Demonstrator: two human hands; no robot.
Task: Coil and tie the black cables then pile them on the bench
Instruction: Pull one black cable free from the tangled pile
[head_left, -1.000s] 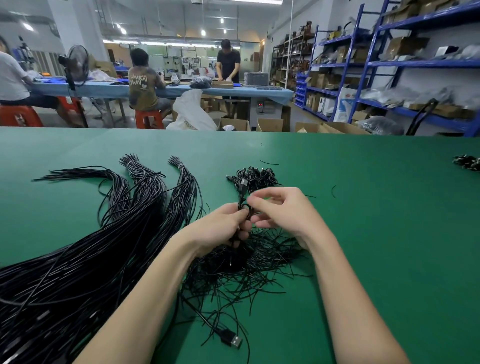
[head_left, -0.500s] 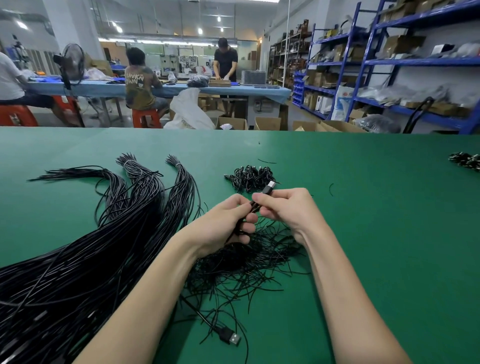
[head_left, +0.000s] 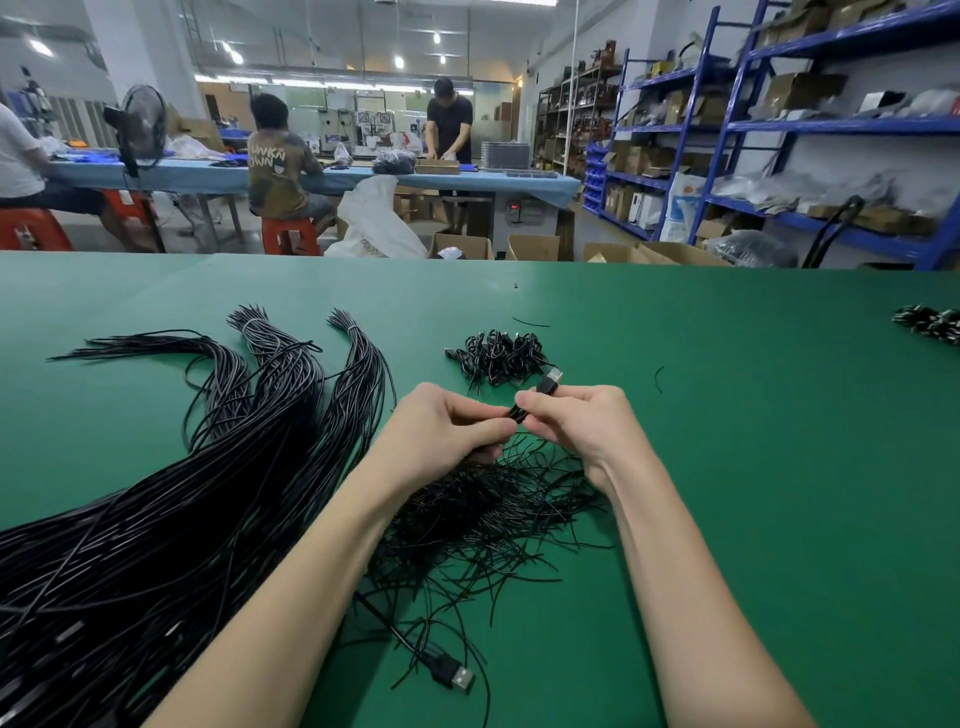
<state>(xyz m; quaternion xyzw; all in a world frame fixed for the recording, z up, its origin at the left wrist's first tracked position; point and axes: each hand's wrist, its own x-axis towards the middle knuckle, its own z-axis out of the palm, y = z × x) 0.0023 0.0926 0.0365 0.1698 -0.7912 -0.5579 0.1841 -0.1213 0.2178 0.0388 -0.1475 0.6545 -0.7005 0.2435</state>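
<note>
The coiled cable is pinched between both hands above the loose ties, its plug poking up. Left hand clamps the coil so right hand can twist a tie. Since 1 second ago the plug swung up, clear of the finished pile on the table.

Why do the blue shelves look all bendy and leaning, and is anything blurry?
In the head view, the wide-angle lens bends things near the edges, so the blue shelves lean inward. Ceiling lights glare white. The hands, left hand and right hand, look sharp; the far workers are soft and small.
</note>
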